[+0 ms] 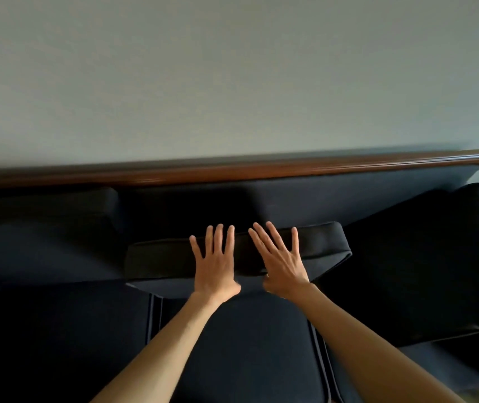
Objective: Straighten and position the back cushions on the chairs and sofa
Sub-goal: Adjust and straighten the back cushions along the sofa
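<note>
Both hands lie flat on the middle back cushion of a dark navy sofa. The left hand has its fingers straight and slightly spread, palm down on the cushion's top face, thumb tucked toward its front edge. The right hand sits just beside it, fingers straight and fanned wider, angled a little to the left. The two hands are near each other but not touching. Neither one curls around the cushion; contact is by flat palm and fingers only.

The middle back cushion stands out from the sofa back, tilted forward, with its right end higher and further back than its left end. A dark gap shows between it and the upholstered back panel. Its lower edge sits over the middle seat cushion.

The left back cushion stands against the back panel. The right back cushion leans at an angle, its top corner tipped toward the right.

A polished wooden rail runs along the top of the sofa back. Behind it is a plain pale wall.
</note>
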### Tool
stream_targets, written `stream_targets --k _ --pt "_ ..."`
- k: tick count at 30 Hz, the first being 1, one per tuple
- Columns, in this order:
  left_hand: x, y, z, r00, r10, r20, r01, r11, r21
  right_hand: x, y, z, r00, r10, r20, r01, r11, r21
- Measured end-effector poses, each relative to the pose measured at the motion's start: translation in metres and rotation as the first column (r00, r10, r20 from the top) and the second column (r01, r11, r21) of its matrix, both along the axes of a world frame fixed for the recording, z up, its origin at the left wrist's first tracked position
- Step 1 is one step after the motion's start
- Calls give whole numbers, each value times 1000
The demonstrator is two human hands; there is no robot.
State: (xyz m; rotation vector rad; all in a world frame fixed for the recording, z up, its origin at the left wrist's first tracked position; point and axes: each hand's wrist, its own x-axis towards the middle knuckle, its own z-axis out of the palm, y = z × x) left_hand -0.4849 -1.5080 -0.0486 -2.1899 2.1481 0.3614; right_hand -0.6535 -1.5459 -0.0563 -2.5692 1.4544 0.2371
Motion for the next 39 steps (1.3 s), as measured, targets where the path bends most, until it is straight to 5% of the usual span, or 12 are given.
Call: stream_targets --k 6,13,17,21,25,35,39 --pt "-12 21 -20 990 -112 -83 106 992 -74 -4 -15 -5 998 -9 -58 10 1000 25" --pt "99 36 -22 989 147 8 -146 987 -62 -17 -31 -7 998 -67 -4 67 998 -1" --pt "88 3 1 956 283 81 -284 959 -1 -2 -34 -6 993 -121 9 121 993 9" --pt "67 -25 1 968 108 226 -135 985 109 -11 -47 -1 999 -43 -4 43 999 -6" --pt "88 -26 -5 989 3 149 -15 997 78 -20 -64 1 998 1 55 -1 1000 -2" --pt "116 -52 8 990 7 144 6 996 -89 0 -87 8 992 2 130 0 1000 -17" --pt "120 -57 1 988 55 143 -49 998 -43 13 -94 -1 989 -27 146 31 999 -26"
